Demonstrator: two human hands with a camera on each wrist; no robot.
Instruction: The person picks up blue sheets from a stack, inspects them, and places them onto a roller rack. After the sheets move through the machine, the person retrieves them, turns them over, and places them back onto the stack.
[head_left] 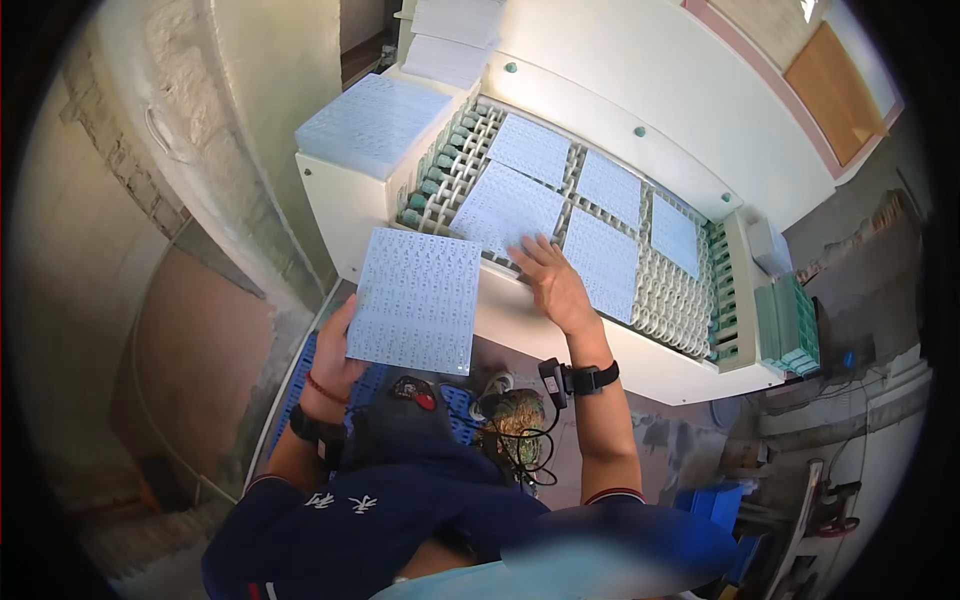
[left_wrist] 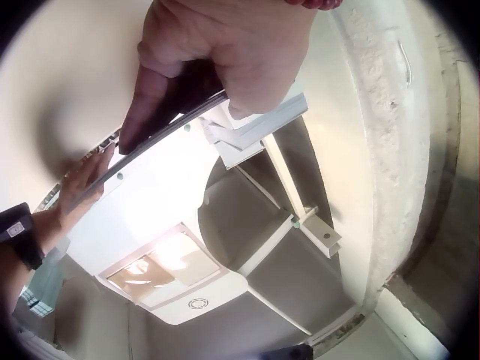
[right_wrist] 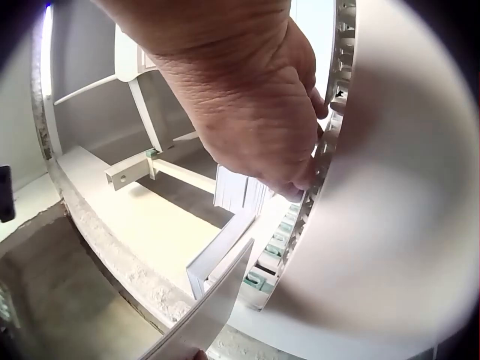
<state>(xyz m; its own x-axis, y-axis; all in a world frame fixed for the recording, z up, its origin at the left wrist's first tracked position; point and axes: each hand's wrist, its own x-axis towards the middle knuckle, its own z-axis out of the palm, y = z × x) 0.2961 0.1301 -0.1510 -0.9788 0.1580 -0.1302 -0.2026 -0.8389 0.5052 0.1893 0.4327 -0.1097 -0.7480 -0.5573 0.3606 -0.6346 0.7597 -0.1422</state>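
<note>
My left hand (head_left: 336,355) grips a thin, stiff, pale blue panel (head_left: 415,300) by its left edge, thumb on one face and fingers on the other. Rows of small dark marks cover the panel, which looks like a circuit board. Edge-on, it shows as a thin line under the hand in the left wrist view. My right hand (head_left: 558,288) reaches over the front edge of a roller conveyor (head_left: 675,305), fingers spread and fingertips right at the lower edge of a similar panel (head_left: 510,208). Several more panels (head_left: 530,147) lie in two rows on the rollers.
A stack of panels (head_left: 375,122) sits on the machine's left ledge, with white sheets (head_left: 452,42) stacked behind it. Green racks (head_left: 790,325) stand at the machine's right end. A white cover (head_left: 610,95) slopes up behind the rollers. Cables (head_left: 535,450) hang below my right wrist.
</note>
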